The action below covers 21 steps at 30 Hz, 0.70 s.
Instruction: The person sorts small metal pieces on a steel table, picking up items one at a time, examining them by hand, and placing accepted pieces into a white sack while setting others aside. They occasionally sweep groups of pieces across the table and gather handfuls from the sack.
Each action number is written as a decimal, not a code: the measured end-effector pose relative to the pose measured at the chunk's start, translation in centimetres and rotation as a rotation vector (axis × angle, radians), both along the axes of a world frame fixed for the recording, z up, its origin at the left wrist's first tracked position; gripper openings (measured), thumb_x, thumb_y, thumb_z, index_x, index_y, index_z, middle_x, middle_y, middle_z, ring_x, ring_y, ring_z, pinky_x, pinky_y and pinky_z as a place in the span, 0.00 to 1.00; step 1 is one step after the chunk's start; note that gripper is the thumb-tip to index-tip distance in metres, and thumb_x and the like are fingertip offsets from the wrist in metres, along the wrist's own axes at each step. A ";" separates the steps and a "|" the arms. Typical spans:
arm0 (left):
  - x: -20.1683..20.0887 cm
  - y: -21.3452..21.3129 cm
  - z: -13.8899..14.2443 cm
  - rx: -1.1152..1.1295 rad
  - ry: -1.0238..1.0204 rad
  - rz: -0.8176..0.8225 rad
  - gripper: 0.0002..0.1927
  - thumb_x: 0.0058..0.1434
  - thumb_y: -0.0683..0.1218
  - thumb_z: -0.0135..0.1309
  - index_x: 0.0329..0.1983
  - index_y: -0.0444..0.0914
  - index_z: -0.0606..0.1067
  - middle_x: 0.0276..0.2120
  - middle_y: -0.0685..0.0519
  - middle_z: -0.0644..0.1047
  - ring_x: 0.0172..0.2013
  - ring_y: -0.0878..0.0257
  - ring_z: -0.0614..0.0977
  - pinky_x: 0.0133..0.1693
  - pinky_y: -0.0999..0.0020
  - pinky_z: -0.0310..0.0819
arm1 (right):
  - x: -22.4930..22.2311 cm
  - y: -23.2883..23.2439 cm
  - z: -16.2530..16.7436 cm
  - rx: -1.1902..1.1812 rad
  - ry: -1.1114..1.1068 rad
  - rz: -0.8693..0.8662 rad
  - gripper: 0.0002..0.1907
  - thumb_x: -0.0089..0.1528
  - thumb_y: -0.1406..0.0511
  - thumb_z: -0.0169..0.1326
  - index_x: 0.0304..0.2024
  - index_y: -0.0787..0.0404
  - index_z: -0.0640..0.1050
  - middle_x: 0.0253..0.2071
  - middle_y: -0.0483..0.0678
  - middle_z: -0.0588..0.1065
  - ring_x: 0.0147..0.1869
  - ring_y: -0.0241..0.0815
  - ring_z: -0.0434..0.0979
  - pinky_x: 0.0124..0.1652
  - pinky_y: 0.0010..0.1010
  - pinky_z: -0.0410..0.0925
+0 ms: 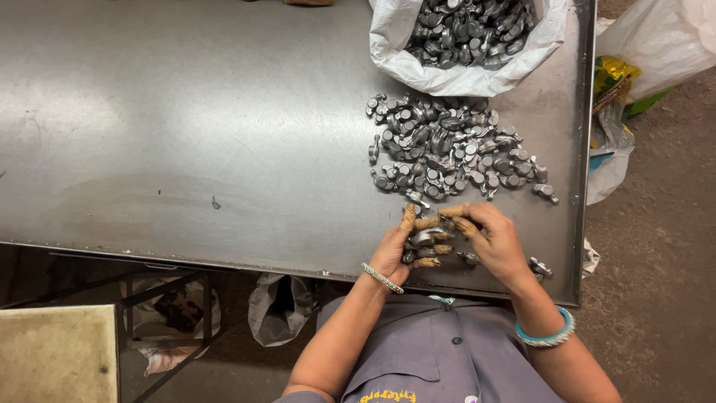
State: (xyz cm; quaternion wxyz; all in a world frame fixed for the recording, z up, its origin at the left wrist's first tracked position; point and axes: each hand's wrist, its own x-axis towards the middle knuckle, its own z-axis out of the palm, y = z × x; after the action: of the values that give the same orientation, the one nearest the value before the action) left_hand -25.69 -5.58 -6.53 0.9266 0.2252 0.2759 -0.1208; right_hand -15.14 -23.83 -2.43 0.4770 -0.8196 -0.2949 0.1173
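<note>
Hands at the near edge of the steel surface [186, 127]: left hand [395, 250] cups several small metal castings [426, 237]; right hand [492, 239] pinches one against it. Beyond the fingers a loose pile [447, 149] lies unsorted; farther off, a white sack [462, 45] holds many more.

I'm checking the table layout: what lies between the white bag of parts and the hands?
In the head view, a loose pile of small metal parts lies on the table between the bag and both hands, left and right.
</note>
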 end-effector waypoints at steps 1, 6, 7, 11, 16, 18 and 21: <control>0.0 0.0 0.0 -0.011 0.028 -0.009 0.26 0.65 0.60 0.53 0.50 0.33 0.78 0.39 0.48 0.84 0.34 0.57 0.88 0.28 0.68 0.83 | -0.1 0.7 0.3 -0.088 -0.078 -0.013 0.15 0.59 0.72 0.60 0.49 0.60 0.80 0.41 0.52 0.78 0.44 0.49 0.77 0.46 0.36 0.70; -0.6 1.9 0.7 0.142 -0.021 0.013 0.18 0.65 0.46 0.60 0.55 0.31 0.78 0.40 0.48 0.83 0.34 0.59 0.87 0.27 0.72 0.78 | -1.1 2.9 0.1 -0.293 -0.292 -0.012 0.20 0.53 0.69 0.62 0.49 0.59 0.79 0.42 0.53 0.77 0.47 0.58 0.74 0.49 0.45 0.68; -0.7 2.4 1.0 0.202 -0.015 0.004 0.18 0.64 0.44 0.60 0.55 0.31 0.78 0.40 0.48 0.83 0.34 0.60 0.87 0.26 0.73 0.77 | -1.0 2.8 -0.3 -0.292 -0.267 -0.022 0.18 0.55 0.69 0.62 0.49 0.58 0.79 0.42 0.52 0.77 0.48 0.56 0.75 0.50 0.43 0.68; -1.5 4.3 1.9 0.428 0.009 -0.023 0.20 0.60 0.39 0.60 0.57 0.31 0.79 0.39 0.47 0.84 0.32 0.60 0.87 0.26 0.73 0.77 | 1.3 0.8 -2.7 0.022 0.262 -0.043 0.15 0.61 0.70 0.59 0.52 0.60 0.79 0.46 0.49 0.79 0.49 0.45 0.78 0.50 0.35 0.72; -1.5 4.6 1.6 0.442 0.024 -0.084 0.22 0.57 0.38 0.62 0.55 0.28 0.78 0.39 0.46 0.84 0.30 0.58 0.86 0.25 0.69 0.79 | 2.5 -4.1 -4.1 0.665 0.926 -0.044 0.19 0.62 0.71 0.60 0.56 0.65 0.75 0.53 0.52 0.78 0.54 0.41 0.79 0.52 0.33 0.72; -1.2 4.0 1.1 0.422 0.024 -0.099 0.21 0.57 0.38 0.62 0.55 0.28 0.78 0.39 0.45 0.84 0.30 0.58 0.86 0.25 0.69 0.79 | 2.3 -5.2 -4.5 0.801 1.038 -0.055 0.21 0.61 0.70 0.61 0.56 0.65 0.75 0.53 0.53 0.78 0.55 0.44 0.80 0.54 0.37 0.73; -0.5 2.8 0.6 0.396 0.010 -0.104 0.20 0.57 0.38 0.61 0.54 0.29 0.78 0.40 0.46 0.84 0.30 0.59 0.87 0.26 0.69 0.80 | 2.1 -5.9 -4.6 0.861 1.096 -0.038 0.21 0.61 0.69 0.62 0.56 0.64 0.75 0.53 0.53 0.78 0.54 0.46 0.80 0.53 0.41 0.74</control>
State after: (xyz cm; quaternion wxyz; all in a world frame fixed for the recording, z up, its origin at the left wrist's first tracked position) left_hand -26.22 -2.82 -5.94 0.8552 0.4166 0.2868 -0.1132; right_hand -13.02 -29.76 -7.03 0.8415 -0.3853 -0.0177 0.3782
